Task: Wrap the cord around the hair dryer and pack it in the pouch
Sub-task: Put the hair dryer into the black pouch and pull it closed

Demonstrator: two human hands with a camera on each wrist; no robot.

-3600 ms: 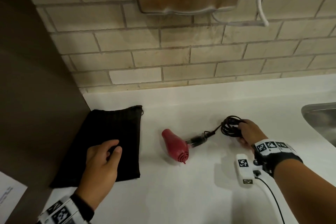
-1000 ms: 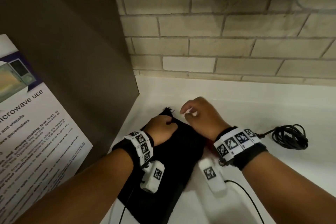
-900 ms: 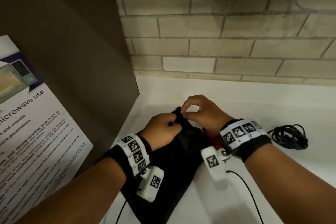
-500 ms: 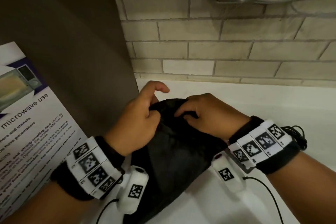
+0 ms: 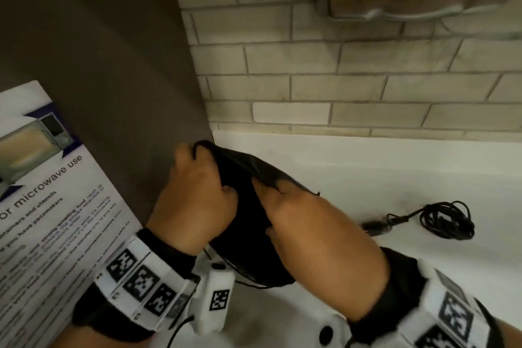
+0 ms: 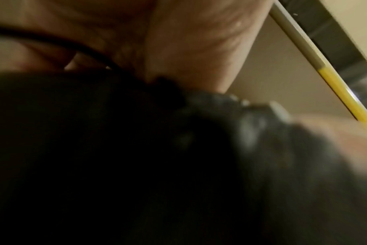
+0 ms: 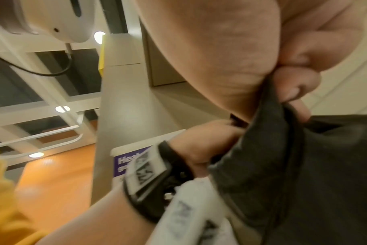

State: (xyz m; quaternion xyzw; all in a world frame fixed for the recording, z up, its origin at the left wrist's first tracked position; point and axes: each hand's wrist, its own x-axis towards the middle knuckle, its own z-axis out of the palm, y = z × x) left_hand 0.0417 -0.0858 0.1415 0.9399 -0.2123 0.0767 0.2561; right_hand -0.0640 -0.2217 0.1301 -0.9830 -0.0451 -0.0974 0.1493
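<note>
Gripping one black pouch between them, the left hand and the right hand each clutch its fabric above the white counter. One coiled black cord lies beyond the right hand, untouched.

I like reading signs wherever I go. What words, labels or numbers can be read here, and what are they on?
"microwave use": heading on the poster on the brown panel, in the head view.
"Hea": white letters, cut off, on the poster's purple patch in the right wrist view.
The poster's smaller lines are too blurred to read.
The wristbands carry square black-and-white codes, no words.
</note>
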